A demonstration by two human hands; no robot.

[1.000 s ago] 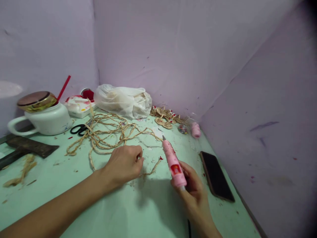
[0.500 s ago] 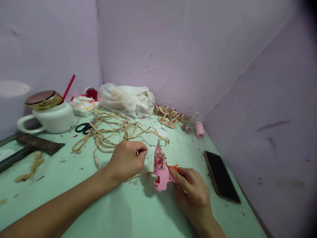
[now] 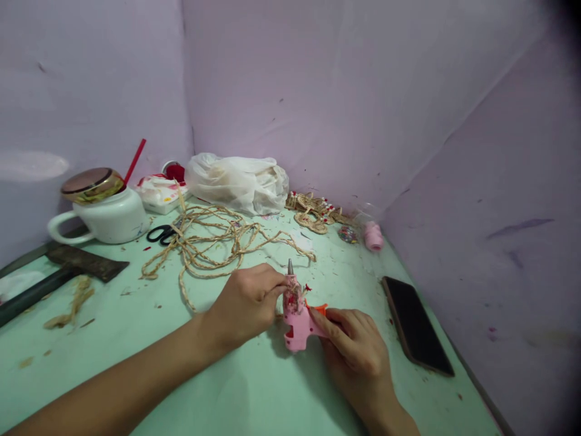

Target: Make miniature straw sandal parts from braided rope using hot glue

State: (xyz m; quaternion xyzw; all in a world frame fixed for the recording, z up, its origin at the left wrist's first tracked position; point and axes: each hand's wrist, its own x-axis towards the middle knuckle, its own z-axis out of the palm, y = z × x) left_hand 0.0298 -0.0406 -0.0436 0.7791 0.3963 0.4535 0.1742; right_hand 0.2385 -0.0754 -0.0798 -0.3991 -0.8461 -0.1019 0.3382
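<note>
Two bare hands meet at a small pink plastic glue gun [image 3: 296, 309] on the pale green tabletop [image 3: 136, 363]; right hand [image 3: 356, 351] grips its handle, nozzle pointing away; left hand [image 3: 247, 303], fingers pinched, touches its barrel

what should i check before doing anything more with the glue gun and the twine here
1. Glue gun held: ok, right hand grips its handle.
2. Nozzle aimed off skin: ok, metal tip points up and away from both hands.
3. Left hand clear of the tip: not ok, fingers sit right beside the barrel.
4. Twine end pinched: cannot tell, hidden under the fingers.
5. Phone away from glue: ok, lies apart to the right.
6. Loose jute twine clear of the nozzle: ok, piled behind.
</note>
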